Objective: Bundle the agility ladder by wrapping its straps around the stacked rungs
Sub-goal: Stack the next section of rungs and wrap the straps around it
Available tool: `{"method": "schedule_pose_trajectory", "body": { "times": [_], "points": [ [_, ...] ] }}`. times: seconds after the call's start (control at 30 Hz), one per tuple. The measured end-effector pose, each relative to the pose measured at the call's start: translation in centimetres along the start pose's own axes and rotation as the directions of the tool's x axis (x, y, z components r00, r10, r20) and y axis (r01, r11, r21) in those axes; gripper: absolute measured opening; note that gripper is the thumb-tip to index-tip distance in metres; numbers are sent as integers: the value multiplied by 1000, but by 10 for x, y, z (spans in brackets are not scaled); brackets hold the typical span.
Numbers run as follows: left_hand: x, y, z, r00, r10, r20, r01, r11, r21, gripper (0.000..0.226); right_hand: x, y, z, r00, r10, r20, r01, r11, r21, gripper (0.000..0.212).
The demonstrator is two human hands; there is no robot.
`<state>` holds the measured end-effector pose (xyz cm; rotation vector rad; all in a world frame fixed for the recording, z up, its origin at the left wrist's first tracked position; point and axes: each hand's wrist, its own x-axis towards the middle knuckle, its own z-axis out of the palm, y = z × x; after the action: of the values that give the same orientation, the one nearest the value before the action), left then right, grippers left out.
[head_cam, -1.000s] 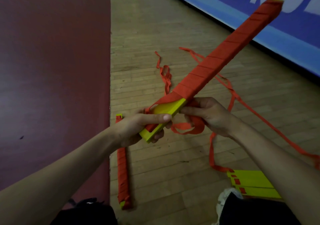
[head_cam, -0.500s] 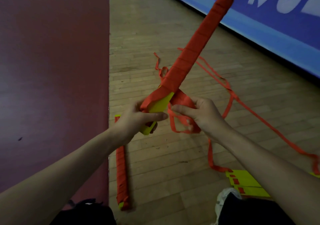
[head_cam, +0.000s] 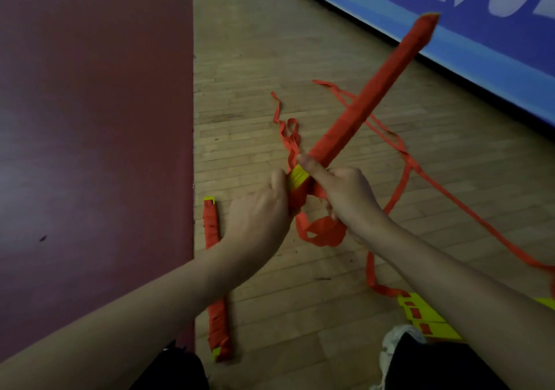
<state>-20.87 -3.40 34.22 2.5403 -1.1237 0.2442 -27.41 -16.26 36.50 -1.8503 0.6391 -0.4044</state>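
Note:
A long stack of yellow rungs wrapped in red strap (head_cam: 369, 98) slants up and away to the right. Only a short yellow patch (head_cam: 298, 176) shows near its lower end. My left hand (head_cam: 258, 212) grips that lower end from the left. My right hand (head_cam: 345, 194) holds the stack from the right, thumb lying along it, with a loop of red strap (head_cam: 324, 233) hanging below its fingers. Loose red strap (head_cam: 450, 197) trails over the floor to the right.
A second wrapped bundle (head_cam: 216, 284) lies on the wooden floor beside a dark red mat (head_cam: 90, 149). Several loose yellow rungs (head_cam: 423, 314) lie at the lower right near a shoe (head_cam: 396, 341). A blue banner wall (head_cam: 480, 29) runs along the back right.
The bundle's far end has swung back to the right and lower. My left hand has turned over the lower end, and more red strap covers the yellow there.

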Motion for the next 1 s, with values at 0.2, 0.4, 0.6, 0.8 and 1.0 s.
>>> {"method": "schedule_pose_trajectory", "body": {
  "times": [0.2,0.4,0.6,0.8,1.0],
  "points": [
    [-2,-6,11,953,222,-205,-179,961,210,31,0,9,2,998,62,-21,-57,980,192,43],
    [-4,-9,11,948,310,-69,-314,947,-66,68,2,17,-7,1000,-5,18,1,971,238,38],
    [7,-13,-19,919,-8,394,339,525,-781,57,2,23,-13,978,-128,163,68,941,331,30],
    [8,-35,-27,677,348,649,649,135,-749,71,1,15,-17,943,-201,265,82,912,401,35],
    [2,-26,-18,744,347,571,613,-16,-790,68,2,13,-22,922,-197,332,56,919,391,33]
  ]
}}
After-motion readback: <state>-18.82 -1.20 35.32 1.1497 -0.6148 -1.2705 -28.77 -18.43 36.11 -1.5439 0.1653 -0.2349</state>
